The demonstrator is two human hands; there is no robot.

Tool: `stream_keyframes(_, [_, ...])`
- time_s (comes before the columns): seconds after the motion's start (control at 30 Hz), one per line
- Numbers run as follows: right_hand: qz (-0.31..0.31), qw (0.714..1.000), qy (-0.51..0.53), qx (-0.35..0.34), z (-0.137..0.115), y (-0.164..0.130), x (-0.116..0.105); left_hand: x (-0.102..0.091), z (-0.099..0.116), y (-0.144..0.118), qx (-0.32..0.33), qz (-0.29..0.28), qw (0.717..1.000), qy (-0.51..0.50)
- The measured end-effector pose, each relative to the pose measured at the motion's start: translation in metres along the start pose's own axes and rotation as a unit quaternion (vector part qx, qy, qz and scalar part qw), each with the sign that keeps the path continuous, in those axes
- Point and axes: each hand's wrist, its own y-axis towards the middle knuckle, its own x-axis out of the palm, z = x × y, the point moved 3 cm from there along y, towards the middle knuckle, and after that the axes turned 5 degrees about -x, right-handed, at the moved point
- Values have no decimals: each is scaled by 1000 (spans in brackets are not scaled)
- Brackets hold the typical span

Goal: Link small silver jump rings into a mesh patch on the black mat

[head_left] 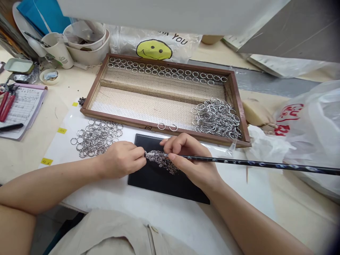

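Tip work over the beads: I judge that the fine working of the tool's tip against the left fingertips is in hand.
The slim dark tool (239, 162) lies from the mat's middle toward three o'clock, grasped in my right hand (198, 173); my left hand (120, 159) is pinched together at the tip, though I cannot tell what it grips. Just beside the tip, toward four o'clock, I see tiny metal beads (170, 166) on the black mat (159, 184). Loose rings (92, 138) lie between nine and ten o'clock; at twelve stands the mesh tray (138, 106), its ring heap (217, 118) toward two. The next move, I think, calls for a steady left pinch and a light right touch.
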Motion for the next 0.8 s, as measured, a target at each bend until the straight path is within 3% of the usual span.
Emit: stream_keyframes(0.8, [-8, 1000, 2, -2, 1, 0, 1, 1, 1, 0, 3, -1, 1000, 13])
